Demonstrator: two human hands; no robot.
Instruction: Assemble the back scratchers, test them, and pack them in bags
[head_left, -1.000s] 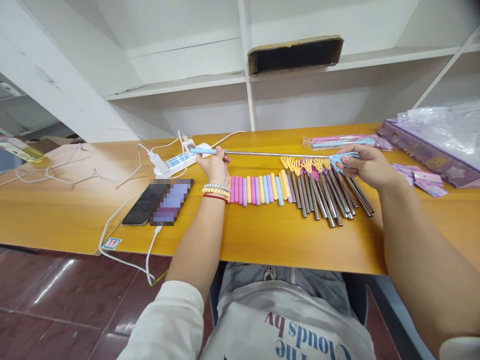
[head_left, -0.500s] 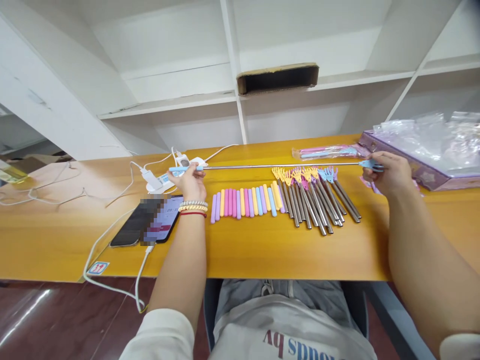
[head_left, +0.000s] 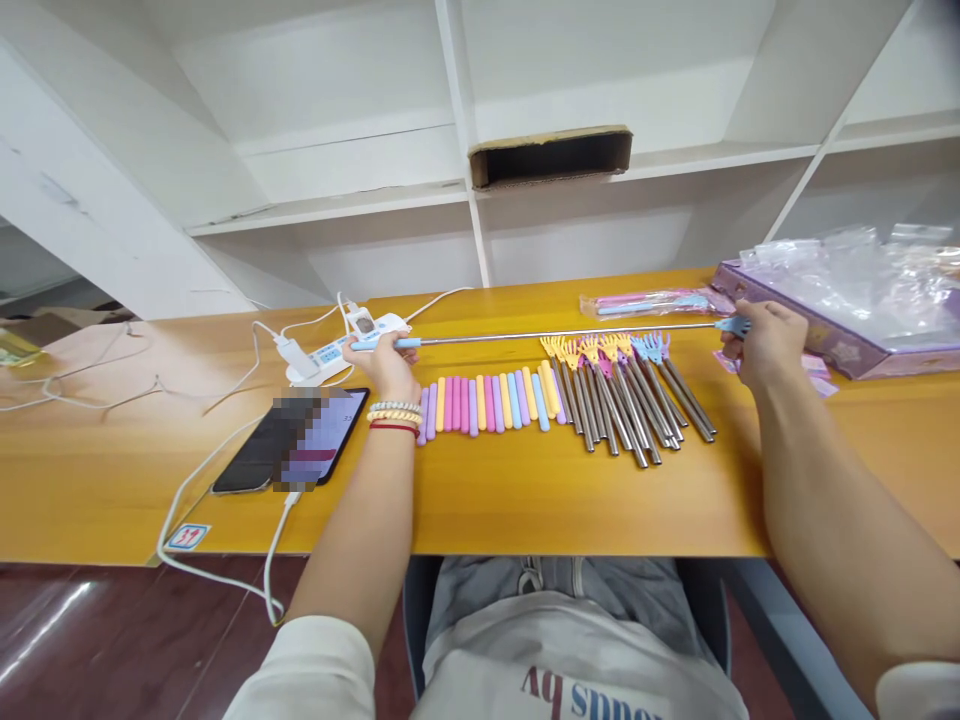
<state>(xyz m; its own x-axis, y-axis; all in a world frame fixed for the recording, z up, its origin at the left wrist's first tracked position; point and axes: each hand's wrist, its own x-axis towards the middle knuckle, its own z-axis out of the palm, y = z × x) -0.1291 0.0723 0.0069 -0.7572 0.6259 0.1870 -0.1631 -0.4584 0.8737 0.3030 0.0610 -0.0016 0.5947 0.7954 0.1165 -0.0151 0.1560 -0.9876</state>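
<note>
A telescopic back scratcher [head_left: 525, 335] is stretched out long between my two hands above the table. My left hand [head_left: 388, 366] is closed around its light blue handle. At the other end, my right hand [head_left: 772, 345] grips the light blue claw head, which the fingers partly cover. Below the rod lies a row of coloured handles [head_left: 487, 404] in pink, purple, yellow and blue. Beside them, several metal scratcher rods [head_left: 637, 410] with yellow, pink, blue and purple claw heads lie fanned out, heads toward the back.
A purple box [head_left: 832, 320] heaped with clear plastic bags stands at the right. Bagged scratchers [head_left: 652, 303] lie near the back edge. At left are a white power strip [head_left: 330, 356] with cables and two phones [head_left: 255, 450]. White shelves [head_left: 337, 205] rise behind, holding a cardboard box [head_left: 551, 160].
My right hand has shifted slightly left with the claw end. My left hand has moved a little to the right and down with the handle. The view has shifted slightly.
</note>
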